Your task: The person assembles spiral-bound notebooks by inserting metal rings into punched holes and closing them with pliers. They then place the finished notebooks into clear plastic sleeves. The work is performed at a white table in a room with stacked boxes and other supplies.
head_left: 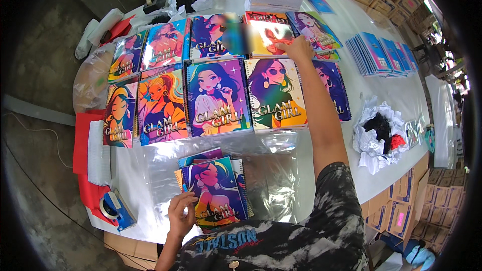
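On the table (pixel 165 206) in front of me, a small pile of spiral notebooks (pixel 213 185) lies unevenly stacked, its top cover showing a dark-haired woman. My left hand (pixel 182 212) rests at the left edge of this pile with its fingers curled against it. Stretched far forward, my right hand (pixel 299 50) grips a red and orange spiral notebook (pixel 263 35) in the back row, its fingers on the right part of the cover. Two rows of notebook stacks with illustrated covers fill the middle, among them a purple notebook (pixel 218 98) and a cream notebook (pixel 276 95).
A tall notebook stack (pixel 274 0) stands at the back. Blue booklets (pixel 374 55) lie fanned at the right, near crumpled wrapping (pixel 376 135) with black and red material. At the lower left sits a blue tape dispenser (pixel 119 210). Clear plastic film (pixel 273 175) covers the near tabletop. Cartons (pixel 396 200) stand beyond the right edge.
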A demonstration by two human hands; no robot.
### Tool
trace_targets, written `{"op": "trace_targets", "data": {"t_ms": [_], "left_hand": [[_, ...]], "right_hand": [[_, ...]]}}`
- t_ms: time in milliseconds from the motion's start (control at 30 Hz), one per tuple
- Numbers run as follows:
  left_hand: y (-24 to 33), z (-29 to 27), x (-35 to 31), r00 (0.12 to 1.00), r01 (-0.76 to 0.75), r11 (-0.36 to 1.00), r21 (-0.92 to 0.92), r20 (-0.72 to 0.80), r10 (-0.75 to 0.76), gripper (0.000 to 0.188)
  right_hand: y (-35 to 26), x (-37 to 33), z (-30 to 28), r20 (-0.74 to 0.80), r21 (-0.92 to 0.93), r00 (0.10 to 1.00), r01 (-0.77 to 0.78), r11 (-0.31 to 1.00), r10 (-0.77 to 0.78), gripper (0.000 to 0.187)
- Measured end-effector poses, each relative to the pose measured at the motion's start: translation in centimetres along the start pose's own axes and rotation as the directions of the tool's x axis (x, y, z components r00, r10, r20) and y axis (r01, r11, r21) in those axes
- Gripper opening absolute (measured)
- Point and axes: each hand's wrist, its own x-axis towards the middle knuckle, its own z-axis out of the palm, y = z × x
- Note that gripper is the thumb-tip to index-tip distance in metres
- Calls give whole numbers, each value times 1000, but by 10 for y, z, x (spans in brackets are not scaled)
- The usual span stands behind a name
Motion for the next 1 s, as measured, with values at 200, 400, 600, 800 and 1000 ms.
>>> {"op": "trace_targets", "data": {"t_ms": [200, 400, 600, 800, 1000], "left_hand": [[-3, -7, 13, 988, -92, 991, 95, -119, 103, 25], [31, -40, 59, 824, -57, 716, -696, -438, -360, 44], [50, -48, 39, 816, -71, 627, -776, -407, -411, 43], [3, 34, -13, 924, 376, 881, 288, -184, -334, 91], [0, 28, -22, 931, 329, 877, 350, -276, -239, 88]], "right_hand": [[-45, -46, -42, -560, 342, 715, 660, 669, -419, 34], [-83, -258, -123, -285, 833, 584, 543, 106, -760, 33], [-51, -216, -97, -197, 730, 550, 635, 252, -812, 20], [64, 12, -12, -552, -200, 721, 374, 906, -419, 33], [64, 18, -9, -261, -236, 893, 310, 921, -367, 26]]}}
